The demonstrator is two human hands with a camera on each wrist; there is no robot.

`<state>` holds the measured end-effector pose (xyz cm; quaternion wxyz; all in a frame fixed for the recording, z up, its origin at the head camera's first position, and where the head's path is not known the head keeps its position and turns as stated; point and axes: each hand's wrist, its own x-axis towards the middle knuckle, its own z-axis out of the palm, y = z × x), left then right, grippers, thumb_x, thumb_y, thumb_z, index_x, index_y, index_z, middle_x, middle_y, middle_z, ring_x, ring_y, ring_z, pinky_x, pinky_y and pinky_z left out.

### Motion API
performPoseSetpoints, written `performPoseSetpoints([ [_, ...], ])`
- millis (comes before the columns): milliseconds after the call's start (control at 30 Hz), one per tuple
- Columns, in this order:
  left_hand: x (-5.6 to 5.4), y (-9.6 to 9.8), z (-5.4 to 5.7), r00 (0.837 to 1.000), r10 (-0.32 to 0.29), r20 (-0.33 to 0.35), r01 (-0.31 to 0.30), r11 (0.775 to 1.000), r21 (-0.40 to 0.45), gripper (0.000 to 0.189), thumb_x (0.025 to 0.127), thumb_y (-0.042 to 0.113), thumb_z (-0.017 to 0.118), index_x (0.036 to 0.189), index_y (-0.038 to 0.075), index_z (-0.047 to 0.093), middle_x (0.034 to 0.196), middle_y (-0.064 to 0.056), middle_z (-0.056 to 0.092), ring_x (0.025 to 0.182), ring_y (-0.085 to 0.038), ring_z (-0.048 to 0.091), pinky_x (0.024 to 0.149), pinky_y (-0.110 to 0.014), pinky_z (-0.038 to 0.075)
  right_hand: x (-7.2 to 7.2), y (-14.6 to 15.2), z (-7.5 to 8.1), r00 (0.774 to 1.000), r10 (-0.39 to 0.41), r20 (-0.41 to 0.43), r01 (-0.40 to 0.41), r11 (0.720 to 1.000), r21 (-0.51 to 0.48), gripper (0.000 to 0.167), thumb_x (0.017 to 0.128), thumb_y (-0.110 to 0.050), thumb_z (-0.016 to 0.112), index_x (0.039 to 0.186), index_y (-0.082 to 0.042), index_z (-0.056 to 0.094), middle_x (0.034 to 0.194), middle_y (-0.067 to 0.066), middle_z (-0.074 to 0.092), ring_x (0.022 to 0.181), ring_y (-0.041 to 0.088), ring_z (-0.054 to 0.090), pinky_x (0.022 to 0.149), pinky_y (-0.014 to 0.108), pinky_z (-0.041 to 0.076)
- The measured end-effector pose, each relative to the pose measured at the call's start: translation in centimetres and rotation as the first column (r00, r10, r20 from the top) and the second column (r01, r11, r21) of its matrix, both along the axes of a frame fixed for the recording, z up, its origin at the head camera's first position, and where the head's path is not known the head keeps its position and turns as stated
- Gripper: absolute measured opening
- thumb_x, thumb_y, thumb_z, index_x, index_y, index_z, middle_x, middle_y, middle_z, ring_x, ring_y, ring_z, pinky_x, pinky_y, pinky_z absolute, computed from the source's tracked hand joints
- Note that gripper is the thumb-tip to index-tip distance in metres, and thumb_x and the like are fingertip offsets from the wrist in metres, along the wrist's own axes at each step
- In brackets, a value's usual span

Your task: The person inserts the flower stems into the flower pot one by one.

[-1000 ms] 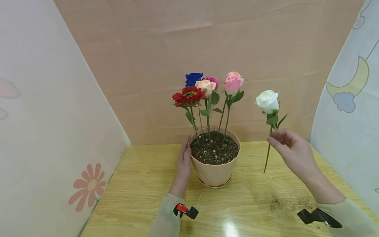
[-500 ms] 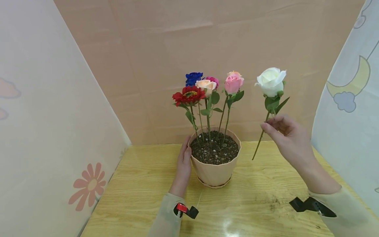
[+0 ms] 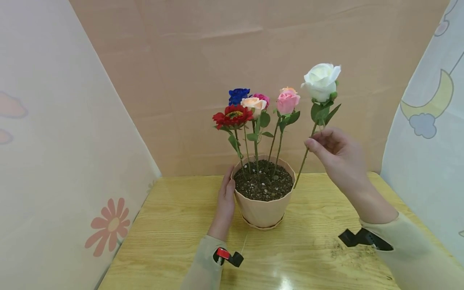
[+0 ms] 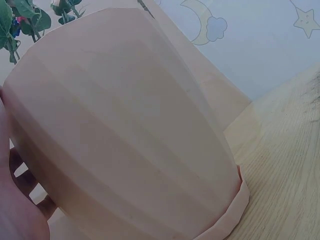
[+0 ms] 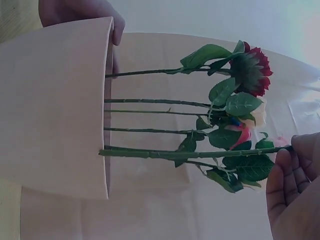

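A peach flowerpot [image 3: 262,211] full of dark soil [image 3: 266,187] stands on a saucer. My left hand [image 3: 225,201] holds its left side, fingers along the wall and near the rim. Thumb and fingers of my right hand [image 3: 340,157] pinch the stem of a white rose [image 3: 320,82], just below its leaves. This stem [image 5: 200,154] slants down, and its lower tip overlaps the pot's right rim in the head view. Rising from the soil are a red flower [image 3: 233,116], a blue rose [image 3: 239,96], a cream rose [image 3: 254,105] and a pink rose [image 3: 288,101].
A magenta bloom [image 3: 262,99] and an orange one [image 3: 288,89] show behind the front flowers. Dark soil crumbs [image 3: 337,247] lie on the wooden table [image 3: 174,209] at the right. Cloth walls [image 3: 199,52] enclose the back and both sides.
My right hand has moved left and upward with the white rose, bringing its stem tip from beside the pot to the right rim. The left hand and pot have stayed put.
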<state>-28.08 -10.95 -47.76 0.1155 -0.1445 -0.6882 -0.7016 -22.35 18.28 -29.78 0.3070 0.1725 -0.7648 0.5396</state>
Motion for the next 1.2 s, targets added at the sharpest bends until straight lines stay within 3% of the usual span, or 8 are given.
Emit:
performPoseSetpoints([
  [367, 0.0, -0.1, 0.0, 1.000, 0.009, 0.003, -0.009, 1.000, -0.023, 0.056, 0.122, 0.037, 0.039, 0.176, 0.023, 0.034, 0.180, -0.011, 0.028, 0.166, -0.034, 0.023, 0.131, -0.064, 0.022, -1.2, -2.4, 0.6, 1.000, -0.003, -0.013, 0.003, 1.000, 0.019, 0.015, 0.104, -0.012, 0.080, 0.110, 0.000, 0.074, 0.093, -0.003, 0.073, 0.081, 0.014, 0.066, 0.072, 0.019, 0.051],
  [700, 0.1, 0.1, -0.1, 1.000, 0.029, 0.007, -0.029, 0.999, -0.045, 0.054, 0.122, 0.034, 0.039, 0.175, 0.024, 0.036, 0.179, -0.002, 0.033, 0.166, -0.032, 0.024, 0.130, -0.063, 0.023, -2.6, -4.2, -1.4, 0.999, -0.005, 0.040, 0.001, 0.996, 0.092, 0.016, 0.107, -0.020, 0.077, 0.111, -0.005, 0.075, 0.096, 0.007, 0.073, 0.082, 0.014, 0.064, 0.074, 0.025, 0.047],
  [933, 0.0, 0.1, -0.2, 1.000, 0.031, -0.002, -0.031, 0.999, -0.037, 0.054, 0.122, 0.030, 0.038, 0.175, 0.019, 0.036, 0.179, -0.005, 0.033, 0.166, -0.034, 0.024, 0.130, -0.065, 0.022, -3.5, -4.8, -2.3, 0.997, 0.031, 0.077, -0.037, 0.997, 0.071, 0.020, 0.108, -0.021, 0.075, 0.110, -0.002, 0.073, 0.097, 0.012, 0.073, 0.084, 0.019, 0.064, 0.076, 0.025, 0.048],
  [1200, -0.2, 0.1, -0.1, 1.000, 0.030, -0.008, -0.030, 0.999, -0.028, 0.055, 0.122, 0.030, 0.038, 0.175, 0.014, 0.035, 0.178, -0.005, 0.034, 0.166, -0.034, 0.024, 0.130, -0.064, 0.022, -4.6, -5.3, -3.4, 0.994, 0.001, 0.108, -0.016, 0.990, 0.139, 0.020, 0.110, -0.022, 0.072, 0.114, -0.003, 0.073, 0.094, 0.010, 0.073, 0.081, 0.028, 0.067, 0.068, 0.025, 0.052],
])
